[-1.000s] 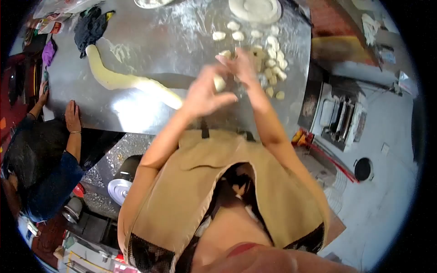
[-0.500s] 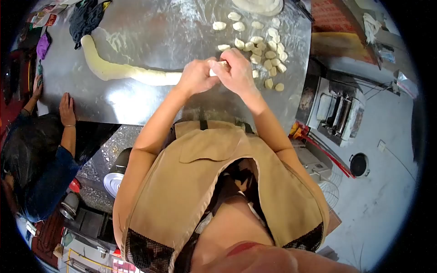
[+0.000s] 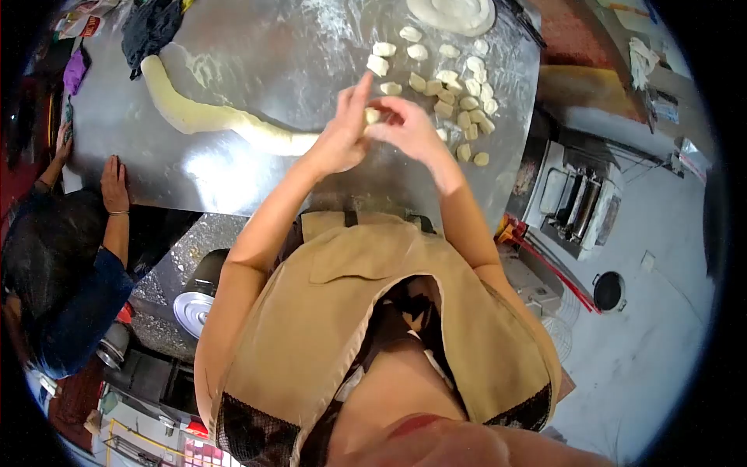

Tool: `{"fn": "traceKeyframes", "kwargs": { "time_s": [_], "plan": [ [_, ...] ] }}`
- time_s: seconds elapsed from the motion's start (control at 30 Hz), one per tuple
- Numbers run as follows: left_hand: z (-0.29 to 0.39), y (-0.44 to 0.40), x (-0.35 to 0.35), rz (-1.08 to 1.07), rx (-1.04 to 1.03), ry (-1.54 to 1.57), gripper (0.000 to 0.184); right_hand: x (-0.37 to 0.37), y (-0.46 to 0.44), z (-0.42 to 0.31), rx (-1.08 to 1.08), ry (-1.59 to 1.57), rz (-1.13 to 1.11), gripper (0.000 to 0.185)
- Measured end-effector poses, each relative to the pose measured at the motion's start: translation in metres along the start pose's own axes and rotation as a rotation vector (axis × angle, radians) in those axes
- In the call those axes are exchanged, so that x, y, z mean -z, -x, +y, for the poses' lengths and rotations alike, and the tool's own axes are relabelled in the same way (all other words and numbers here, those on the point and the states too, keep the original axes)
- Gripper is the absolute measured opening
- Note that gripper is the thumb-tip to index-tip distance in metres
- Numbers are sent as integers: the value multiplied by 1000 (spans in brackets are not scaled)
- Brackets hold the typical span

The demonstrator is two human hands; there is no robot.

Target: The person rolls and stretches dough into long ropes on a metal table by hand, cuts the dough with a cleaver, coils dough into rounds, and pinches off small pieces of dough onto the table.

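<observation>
A long pale dough rope (image 3: 233, 121) lies on the metal table and runs into my left hand (image 3: 342, 136). My left hand is closed around its near end, with the index finger stretched out. A stub of dough (image 3: 372, 116) shows between my two hands. My right hand (image 3: 406, 128) is beside it, fingers curved and apart, with no piece visible in its grasp. Just beyond my left fingertip is a small dough piece (image 3: 377, 65). Several more dough pieces (image 3: 445, 109) lie scattered and clustered beyond and to the right of my right hand.
A flat coiled dough round (image 3: 451, 14) sits at the table's far side. A dark cloth (image 3: 149, 33) lies by the rope's far end. Another person's hand (image 3: 114, 184) rests on the left part of the metal table (image 3: 233, 175). A machine with rollers (image 3: 580, 204) stands at right.
One more dough piece appears just beyond my left hand. My hands have moved slightly apart and toward me; my left index finger has straightened and my right fingers have opened. The view has shifted slightly.
</observation>
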State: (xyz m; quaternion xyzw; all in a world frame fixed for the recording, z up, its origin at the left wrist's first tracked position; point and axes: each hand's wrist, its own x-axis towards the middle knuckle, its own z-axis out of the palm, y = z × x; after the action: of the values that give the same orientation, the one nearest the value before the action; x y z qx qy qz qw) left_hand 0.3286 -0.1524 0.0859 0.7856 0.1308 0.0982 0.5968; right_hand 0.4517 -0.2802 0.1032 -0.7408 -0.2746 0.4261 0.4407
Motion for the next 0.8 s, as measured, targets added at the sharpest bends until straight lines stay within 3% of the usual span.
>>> {"fn": "traceKeyframes", "kwargs": {
  "time_s": [0.03,0.13,0.17,0.2,0.27,0.3,0.33,0.4,0.47,0.53,0.57,0.6,0.63,0.67,0.73,0.77,0.8],
  "plan": [
    [4,-3,-5,-63,-69,45,81,-8,7,10,51,-171,1,41],
    [5,-12,-2,-217,8,73,72,4,20,11,51,-105,104,39],
    [-8,-14,-7,-150,-55,-102,47,5,23,10,79,-121,148,36],
    [-9,-17,-10,-163,-55,-102,47,4,26,9,73,-127,158,36],
    [-9,-26,-14,-158,-5,-272,25,4,24,3,157,-75,320,30],
    [-7,-30,-16,-150,5,-260,21,6,23,-8,196,178,395,27],
    [-3,-32,-19,-159,0,-260,21,7,22,-6,192,176,404,27],
    [4,-37,-24,-182,49,-336,17,12,12,1,354,635,479,30],
    [-3,-40,-33,-140,4,-322,17,10,1,12,369,607,514,33],
    [13,-44,-34,-104,-45,-308,17,15,-20,29,156,471,616,36],
    [36,-39,-36,-113,-56,-311,16,34,-34,34,85,705,620,39],
    [56,-21,-48,-260,-316,-102,15,52,-52,49,93,702,626,39],
    [85,-10,-52,-382,-363,-131,14,61,-59,77,-48,753,677,45],
    [83,-7,-51,-360,-289,-68,19,69,-74,86,-150,808,730,51],
    [55,-20,-39,-62,-179,50,49,74,-64,51,-147,849,690,51],
    [28,-23,-34,-110,-53,-27,85,65,-38,41,-185,898,628,53],
    [17,-26,-29,-116,65,-35,100,56,-20,35,-180,908,624,53]
  ]
}}
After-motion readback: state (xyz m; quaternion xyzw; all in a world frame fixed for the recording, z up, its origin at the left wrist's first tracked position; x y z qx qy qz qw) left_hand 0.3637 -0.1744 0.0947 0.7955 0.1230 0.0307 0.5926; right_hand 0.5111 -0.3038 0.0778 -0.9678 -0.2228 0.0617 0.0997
